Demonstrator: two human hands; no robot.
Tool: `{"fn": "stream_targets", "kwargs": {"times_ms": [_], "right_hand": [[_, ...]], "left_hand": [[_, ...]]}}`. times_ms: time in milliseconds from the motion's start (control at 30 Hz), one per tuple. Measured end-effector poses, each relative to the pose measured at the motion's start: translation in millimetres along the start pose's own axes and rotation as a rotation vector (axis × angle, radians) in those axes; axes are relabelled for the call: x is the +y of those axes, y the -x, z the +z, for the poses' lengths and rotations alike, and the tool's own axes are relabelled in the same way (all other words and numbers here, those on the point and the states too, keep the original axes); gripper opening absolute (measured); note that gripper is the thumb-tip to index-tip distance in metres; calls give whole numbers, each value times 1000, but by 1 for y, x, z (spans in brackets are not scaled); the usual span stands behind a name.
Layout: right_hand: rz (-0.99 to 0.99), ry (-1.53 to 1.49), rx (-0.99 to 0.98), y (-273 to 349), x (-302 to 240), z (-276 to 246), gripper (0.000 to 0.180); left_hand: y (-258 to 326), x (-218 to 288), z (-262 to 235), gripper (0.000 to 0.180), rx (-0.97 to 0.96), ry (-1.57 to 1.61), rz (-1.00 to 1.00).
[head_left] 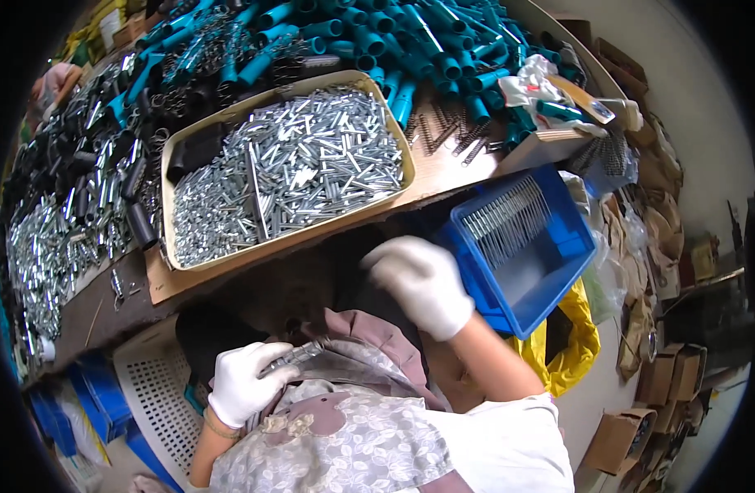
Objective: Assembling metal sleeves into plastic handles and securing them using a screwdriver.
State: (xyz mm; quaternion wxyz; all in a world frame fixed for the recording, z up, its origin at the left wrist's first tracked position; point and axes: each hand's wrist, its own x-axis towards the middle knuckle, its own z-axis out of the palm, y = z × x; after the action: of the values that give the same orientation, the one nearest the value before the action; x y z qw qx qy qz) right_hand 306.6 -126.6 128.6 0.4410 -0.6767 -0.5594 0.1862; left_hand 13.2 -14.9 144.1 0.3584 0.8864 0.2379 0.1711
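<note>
Low over my lap, my left hand (250,380) in a white glove is closed around a slim grey metal part (299,355), which points up to the right. Its exact kind is too small to make out. My right hand (427,283), also gloved in white, is raised between the table edge and a blue bin (579,234). Motion blurs its fingers, and I see nothing clear in them. Beyond the hands on the table is a cream tray (406,160), where a divider separates short metal pins (328,152) from smaller metal pieces (209,218).
Teal plastic tubes (369,37) are heaped at the back, with dark springs (443,131) beside them. Metal and black parts (65,238) pile up at left. Wire pieces (509,222) line the blue bin. A white perforated basket (151,374) and cardboard boxes (620,440) stand below.
</note>
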Motion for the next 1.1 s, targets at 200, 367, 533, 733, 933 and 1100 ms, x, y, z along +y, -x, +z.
{"fn": "stream_targets", "kwargs": {"times_ms": [200,367,533,733,933,1100], "right_hand": [[485,483,307,1,92,-116,14],[397,733,98,20,131,-107,16],[587,885,70,3,130,-97,19],[575,1021,-29,-5,127,-94,21],[482,1214,-108,-6,132,-93,24],[482,1188,-204,-13,132,-94,29]], "left_hand": [[7,1,12,28,138,230,-298],[4,4,17,28,147,223,-305],[5,6,22,29,134,208,-283],[12,4,24,30,194,205,-279],[18,-3,20,29,217,197,-263],[23,-6,16,28,249,187,-248]]}}
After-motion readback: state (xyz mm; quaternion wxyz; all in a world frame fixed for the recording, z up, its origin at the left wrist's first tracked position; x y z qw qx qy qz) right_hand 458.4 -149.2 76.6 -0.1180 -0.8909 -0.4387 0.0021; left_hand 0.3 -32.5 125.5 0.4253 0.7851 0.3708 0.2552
